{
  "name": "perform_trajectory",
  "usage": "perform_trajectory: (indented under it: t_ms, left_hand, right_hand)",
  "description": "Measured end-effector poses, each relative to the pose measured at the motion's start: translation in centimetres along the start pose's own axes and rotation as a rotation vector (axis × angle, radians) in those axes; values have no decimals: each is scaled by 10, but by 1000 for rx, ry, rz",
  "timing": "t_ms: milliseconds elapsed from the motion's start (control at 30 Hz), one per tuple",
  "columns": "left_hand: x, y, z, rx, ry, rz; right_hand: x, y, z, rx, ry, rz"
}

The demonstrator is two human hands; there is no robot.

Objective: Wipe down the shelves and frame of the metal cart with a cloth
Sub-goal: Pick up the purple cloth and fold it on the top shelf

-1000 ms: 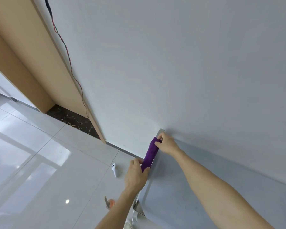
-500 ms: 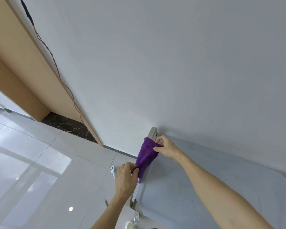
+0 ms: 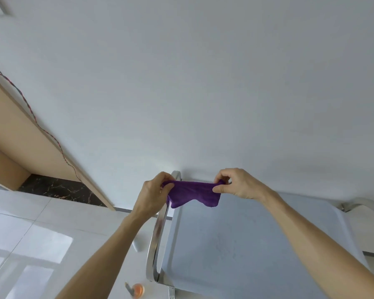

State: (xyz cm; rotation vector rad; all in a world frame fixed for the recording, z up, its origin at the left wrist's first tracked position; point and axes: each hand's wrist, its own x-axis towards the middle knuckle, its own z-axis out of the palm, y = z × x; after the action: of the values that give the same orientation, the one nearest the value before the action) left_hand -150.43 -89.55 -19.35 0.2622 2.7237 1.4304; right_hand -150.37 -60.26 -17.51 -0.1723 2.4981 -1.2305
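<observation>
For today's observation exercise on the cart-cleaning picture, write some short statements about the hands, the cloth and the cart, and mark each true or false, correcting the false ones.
1. Both hands hold the purple cloth. True: the left hand grips one end and the right hand pinches the other.
2. The cloth lies flat on the cart's top shelf. False: it is stretched between the hands, its lower edge hanging.
3. The cart's curved metal handle runs along the shelf's left side. True.
4. The cloth is yellow. False: it is purple.
5. The cart stands by a white wall. True.
</observation>
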Motion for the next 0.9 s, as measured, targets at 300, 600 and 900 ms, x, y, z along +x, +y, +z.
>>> perform_trajectory:
  t_ms: [300, 600, 900]
  left_hand:
    - [30, 11, 44, 151, -190, 118]
    - [-38, -40, 87, 221, -223, 75]
    - [-157, -110, 122, 412, -603, -140]
  right_hand:
    - [-24, 38, -7, -16, 205, 157]
    - [-71, 90, 63, -179, 192, 144]
    - [-133, 142, 177, -211, -275, 345]
